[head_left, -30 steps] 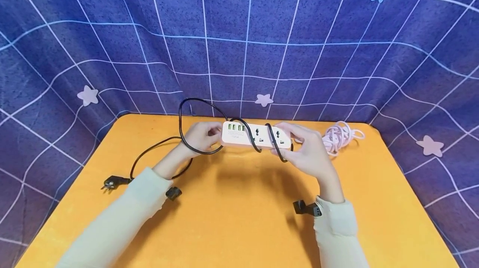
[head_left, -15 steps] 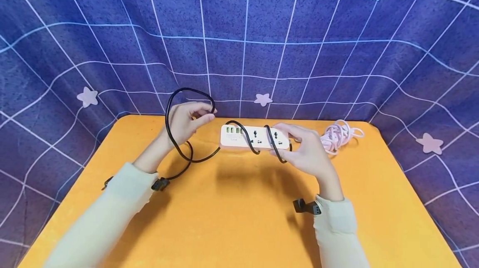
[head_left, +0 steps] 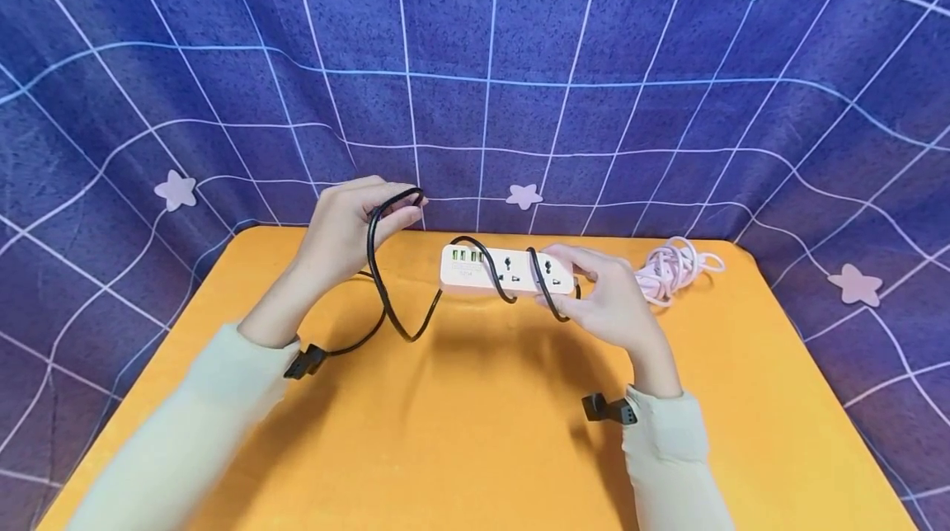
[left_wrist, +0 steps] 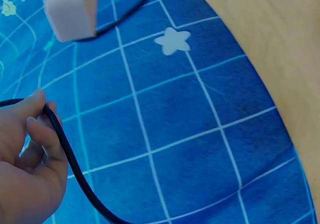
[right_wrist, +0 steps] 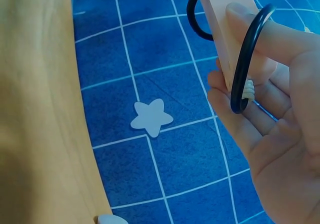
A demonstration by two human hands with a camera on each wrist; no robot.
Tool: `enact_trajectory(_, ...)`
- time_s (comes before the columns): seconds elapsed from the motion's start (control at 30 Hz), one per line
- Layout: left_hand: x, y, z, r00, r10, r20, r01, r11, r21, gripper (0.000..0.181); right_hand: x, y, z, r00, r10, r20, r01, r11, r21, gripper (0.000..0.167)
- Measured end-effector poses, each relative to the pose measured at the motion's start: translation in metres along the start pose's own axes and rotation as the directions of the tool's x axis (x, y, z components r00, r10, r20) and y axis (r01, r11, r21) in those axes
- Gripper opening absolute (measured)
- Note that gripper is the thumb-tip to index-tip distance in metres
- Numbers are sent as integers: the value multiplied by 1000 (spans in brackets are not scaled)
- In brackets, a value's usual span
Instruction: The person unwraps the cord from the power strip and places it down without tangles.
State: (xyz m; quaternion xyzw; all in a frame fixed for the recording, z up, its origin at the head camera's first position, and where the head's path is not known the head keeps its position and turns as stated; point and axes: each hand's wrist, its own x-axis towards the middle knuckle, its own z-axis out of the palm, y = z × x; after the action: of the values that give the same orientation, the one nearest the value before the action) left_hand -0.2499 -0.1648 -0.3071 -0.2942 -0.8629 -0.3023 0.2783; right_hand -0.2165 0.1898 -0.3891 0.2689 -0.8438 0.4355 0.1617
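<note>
A white power strip [head_left: 466, 265] with green USB ports and sockets is held above the table by my right hand [head_left: 610, 300], which grips its right end. The black cord [head_left: 377, 267] winds round the strip, with a loose loop hanging off its left end. To the left of the strip, my left hand [head_left: 337, 230] pinches that cord between thumb and fingers. The left wrist view shows the cord [left_wrist: 75, 164] passing through the fingertips of the left hand [left_wrist: 35, 164]. In the right wrist view the right hand [right_wrist: 280, 109] holds the strip [right_wrist: 225, 34], a cord turn crossing near the thumb.
A bundled white-pink cable [head_left: 671, 271] lies at the table's back right. The orange table [head_left: 475, 432] ends at a blue gridded curtain [head_left: 475, 102] with stars. Small black devices [head_left: 306, 361] are at both sleeve cuffs.
My left hand has left the strip's left end and moved left and up, carrying the cord, whose loop has narrowed and hangs lower. The right hand and strip have barely moved.
</note>
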Motion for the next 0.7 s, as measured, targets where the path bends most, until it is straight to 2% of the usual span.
enact_trajectory(0.17, -2, 14, -4, 997, 74, -34, -74, 997, -17, 16, 0, 4, 1, 999, 5, -34, -6, 1000, -29, 52)
enact_trajectory(0.33, -6, 23, -11, 993, 105, -46, -107, 993, -43, 19, 0, 4, 0, 999, 14, -33, -15, 1000, -21, 49)
enact_trajectory(0.6, -19, 26, -20, 985, 170, -2, -170, 983, -75, 21, 1, 4, 1, 997, 26, -74, -31, 998, -62, 52)
enact_trajectory(0.7, -23, 26, -21, 978, 210, 15, -208, 974, -90, 24, 1, 5, 1, 996, 25, -84, -31, 997, -72, 54)
